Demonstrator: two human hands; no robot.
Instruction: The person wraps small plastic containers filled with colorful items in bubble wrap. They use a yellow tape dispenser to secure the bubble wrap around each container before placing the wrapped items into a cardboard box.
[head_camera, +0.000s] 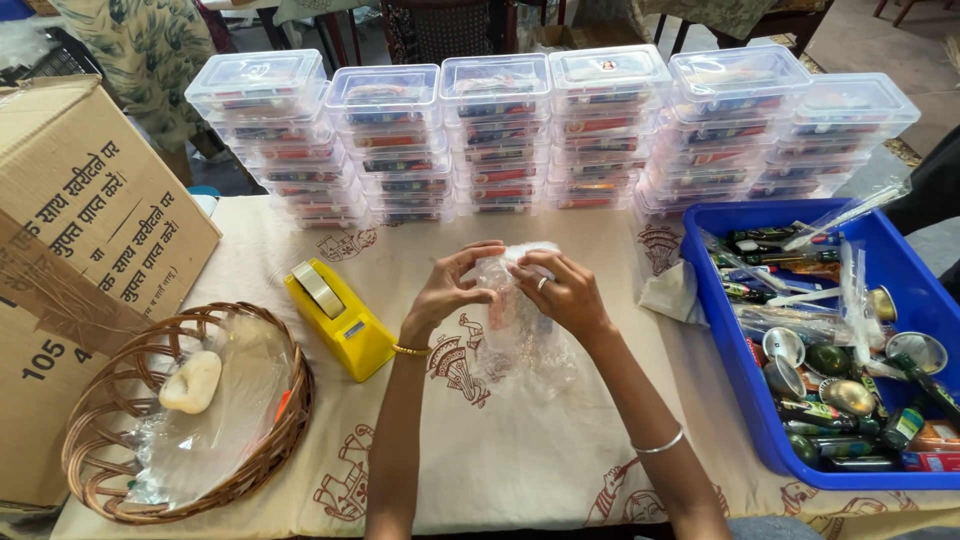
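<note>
Left hand (447, 288) and right hand (560, 290) pinched together on a clear plastic pouch (515, 325), raised over the printed tablecloth (500, 450), mouth up, likely for sealing. Yellow tape dispenser (340, 318) just left; blue bin (740, 390) of small items right; stacked clear boxes (550, 130) behind.

bare cloth (500, 440) below is free (tape dispenser (340, 318) left, blue bin (735, 400) right).

table, printed cloth (520, 450) | yellow tape dispenser (340, 320) | wicker basket (90, 460) | blue bin (735, 370) | stacked clear boxes (500, 140)
</note>
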